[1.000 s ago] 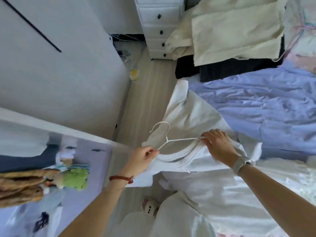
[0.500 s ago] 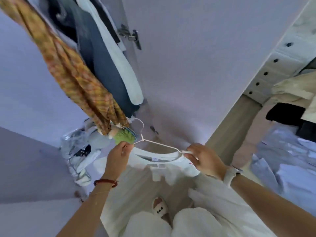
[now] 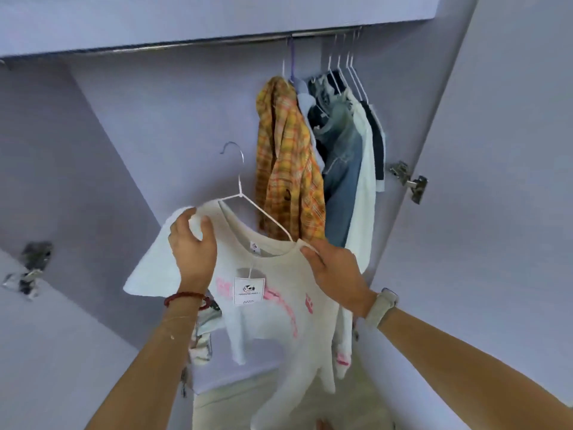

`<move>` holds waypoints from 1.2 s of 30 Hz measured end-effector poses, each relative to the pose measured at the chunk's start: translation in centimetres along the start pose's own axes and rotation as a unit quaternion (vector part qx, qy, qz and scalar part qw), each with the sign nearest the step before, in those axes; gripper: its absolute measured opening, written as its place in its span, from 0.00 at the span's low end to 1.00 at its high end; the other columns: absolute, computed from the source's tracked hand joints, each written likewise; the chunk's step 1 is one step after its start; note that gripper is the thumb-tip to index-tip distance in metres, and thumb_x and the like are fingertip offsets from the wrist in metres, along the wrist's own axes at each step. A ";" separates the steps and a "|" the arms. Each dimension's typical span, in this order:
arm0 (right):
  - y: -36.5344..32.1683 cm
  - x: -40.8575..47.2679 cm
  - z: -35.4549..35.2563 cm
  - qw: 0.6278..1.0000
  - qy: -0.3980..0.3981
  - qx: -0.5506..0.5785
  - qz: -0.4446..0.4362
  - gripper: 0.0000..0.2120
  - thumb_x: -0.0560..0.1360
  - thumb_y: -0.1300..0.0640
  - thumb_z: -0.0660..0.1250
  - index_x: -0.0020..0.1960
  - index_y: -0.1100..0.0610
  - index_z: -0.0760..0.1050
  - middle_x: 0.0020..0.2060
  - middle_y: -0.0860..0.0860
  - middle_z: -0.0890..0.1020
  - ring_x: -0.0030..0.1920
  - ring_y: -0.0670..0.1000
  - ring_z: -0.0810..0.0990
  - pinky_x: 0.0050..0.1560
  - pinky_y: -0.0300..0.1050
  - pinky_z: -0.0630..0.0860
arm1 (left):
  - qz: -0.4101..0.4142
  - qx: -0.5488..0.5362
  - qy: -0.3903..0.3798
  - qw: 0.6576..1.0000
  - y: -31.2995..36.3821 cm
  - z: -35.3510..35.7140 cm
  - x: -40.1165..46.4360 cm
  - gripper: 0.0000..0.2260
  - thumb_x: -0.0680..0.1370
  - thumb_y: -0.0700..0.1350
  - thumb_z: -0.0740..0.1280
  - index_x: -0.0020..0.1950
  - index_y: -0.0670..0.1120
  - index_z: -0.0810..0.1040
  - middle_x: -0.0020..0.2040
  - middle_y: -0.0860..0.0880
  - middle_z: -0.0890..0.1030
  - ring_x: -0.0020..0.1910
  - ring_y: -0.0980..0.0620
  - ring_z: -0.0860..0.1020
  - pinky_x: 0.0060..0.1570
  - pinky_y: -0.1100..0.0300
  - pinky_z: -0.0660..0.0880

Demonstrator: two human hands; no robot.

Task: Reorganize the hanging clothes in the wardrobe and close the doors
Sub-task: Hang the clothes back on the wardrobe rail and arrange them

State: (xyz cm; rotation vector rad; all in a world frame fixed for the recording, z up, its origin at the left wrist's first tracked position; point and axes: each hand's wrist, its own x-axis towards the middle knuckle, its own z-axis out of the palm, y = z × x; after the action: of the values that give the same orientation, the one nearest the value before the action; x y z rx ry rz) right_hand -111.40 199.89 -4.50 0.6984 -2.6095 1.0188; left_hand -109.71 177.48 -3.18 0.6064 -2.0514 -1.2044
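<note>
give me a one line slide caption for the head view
Both hands, left hand and right hand, hold a tagged white T-shirt on a white hanger below the wardrobe rail, beside hung clothes.

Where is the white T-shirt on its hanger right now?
In the head view the white T-shirt is centre frame, held at its shoulders by the left hand and right hand, below the rail and left of the yellow plaid shirt.
</note>
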 end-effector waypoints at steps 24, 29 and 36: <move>-2.6 29.2 2.6 0.982 0.126 0.003 0.143 0.16 0.80 0.55 0.51 0.54 0.67 0.69 0.48 0.64 0.80 0.47 0.64 0.79 0.38 0.49 0.69 | 0.338 0.359 0.148 0.857 15.0 3.5 15.1 0.35 0.72 0.43 0.66 0.75 0.49 0.54 0.75 0.41 0.54 0.74 0.37 0.49 0.67 0.34 0.49; -2.2 29.1 3.6 0.963 0.130 0.080 0.223 0.16 0.81 0.55 0.51 0.57 0.69 0.66 0.48 0.66 0.79 0.47 0.64 0.78 0.36 0.46 0.64 | 0.340 0.381 0.144 0.847 14.8 3.1 15.3 0.36 0.71 0.43 0.67 0.75 0.51 0.53 0.76 0.43 0.54 0.74 0.38 0.51 0.66 0.32 0.51; -2.8 25.7 3.3 0.988 0.082 0.069 0.114 0.25 0.74 0.69 0.56 0.70 0.63 0.59 0.63 0.62 0.67 0.63 0.61 0.67 0.61 0.51 0.66 | 0.326 0.379 0.107 0.859 15.0 2.4 15.0 0.35 0.73 0.44 0.64 0.76 0.52 0.49 0.77 0.45 0.50 0.75 0.40 0.46 0.67 0.33 0.49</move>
State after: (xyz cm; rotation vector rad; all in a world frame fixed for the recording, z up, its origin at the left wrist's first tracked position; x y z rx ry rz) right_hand -132.06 187.07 4.82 0.3303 -2.5349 1.2744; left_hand -122.30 175.69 13.94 0.2991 -2.2170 0.0905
